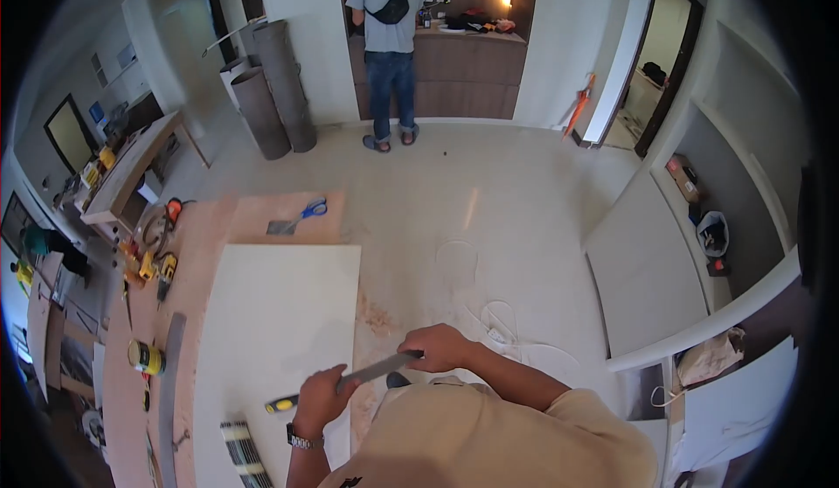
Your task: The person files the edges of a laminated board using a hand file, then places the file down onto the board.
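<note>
A long flat metal tool (pixel 380 368) with a yellow and black handle (pixel 281 403) is held slantwise in front of my body, over the near right edge of a white panel (pixel 280 313). My left hand (pixel 323 396), with a watch at the wrist, is closed around it near the handle. At its far end, my right hand (pixel 437 348) grips the tip. On the panel below my left hand lies a striped rolled bundle (pixel 245 455). Blue-handled scissors (pixel 312 209) rest on the wooden board beyond the panel.
Yellow drills (pixel 164 269), a can (pixel 146 357) and a long grey strip (pixel 172 383) lie on the bench's left side. A white cable (pixel 502 322) is on the floor at right. Another person (pixel 389 51) stands at the far counter. Shelves (pixel 699 226) curve along the right.
</note>
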The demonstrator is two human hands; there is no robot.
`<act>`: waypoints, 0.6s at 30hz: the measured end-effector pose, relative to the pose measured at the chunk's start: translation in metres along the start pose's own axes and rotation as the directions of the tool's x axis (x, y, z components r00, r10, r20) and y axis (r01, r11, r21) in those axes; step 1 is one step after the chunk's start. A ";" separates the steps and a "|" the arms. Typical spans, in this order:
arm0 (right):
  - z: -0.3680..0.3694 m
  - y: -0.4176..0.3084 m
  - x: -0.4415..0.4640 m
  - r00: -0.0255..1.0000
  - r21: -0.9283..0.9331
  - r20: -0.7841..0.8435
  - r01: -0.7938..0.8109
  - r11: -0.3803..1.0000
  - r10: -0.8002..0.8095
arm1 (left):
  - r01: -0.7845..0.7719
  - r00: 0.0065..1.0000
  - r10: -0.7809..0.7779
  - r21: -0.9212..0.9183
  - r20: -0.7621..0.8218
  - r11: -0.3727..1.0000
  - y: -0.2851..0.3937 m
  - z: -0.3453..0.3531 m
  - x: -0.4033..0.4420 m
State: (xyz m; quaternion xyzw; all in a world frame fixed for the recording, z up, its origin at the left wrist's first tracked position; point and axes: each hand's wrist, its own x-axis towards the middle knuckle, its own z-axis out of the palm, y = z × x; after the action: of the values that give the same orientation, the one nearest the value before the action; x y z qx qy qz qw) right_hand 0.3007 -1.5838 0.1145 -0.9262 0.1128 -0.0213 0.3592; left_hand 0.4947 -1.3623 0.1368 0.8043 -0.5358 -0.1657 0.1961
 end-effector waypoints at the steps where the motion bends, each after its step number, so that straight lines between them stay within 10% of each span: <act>1: -0.010 0.002 0.012 0.999 -0.050 0.047 0.020 0.999 -0.017 | 0.069 0.996 -0.063 -0.109 0.056 0.992 -0.010 0.002 0.011; 10: -0.036 0.051 0.118 0.936 -0.139 0.185 0.327 0.935 -0.300 | 0.392 0.872 -0.271 -0.248 0.409 0.886 -0.068 0.008 0.077; 13: -0.058 0.072 0.160 0.838 -0.158 -0.091 0.522 0.838 -0.539 | 0.428 0.898 -0.317 -0.435 0.305 0.792 -0.086 0.027 0.074; 18: -0.045 0.165 0.250 0.869 0.345 -0.494 0.181 0.921 0.014 | 0.518 0.792 -0.584 -0.700 0.177 0.491 -0.059 0.022 0.061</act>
State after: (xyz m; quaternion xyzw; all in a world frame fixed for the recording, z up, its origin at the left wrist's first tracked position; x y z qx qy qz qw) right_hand 0.5071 -1.7881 0.0271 -0.8073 0.1523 -0.2912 0.4902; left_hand 0.5541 -1.4013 0.0850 0.7952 -0.1321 -0.3808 0.4529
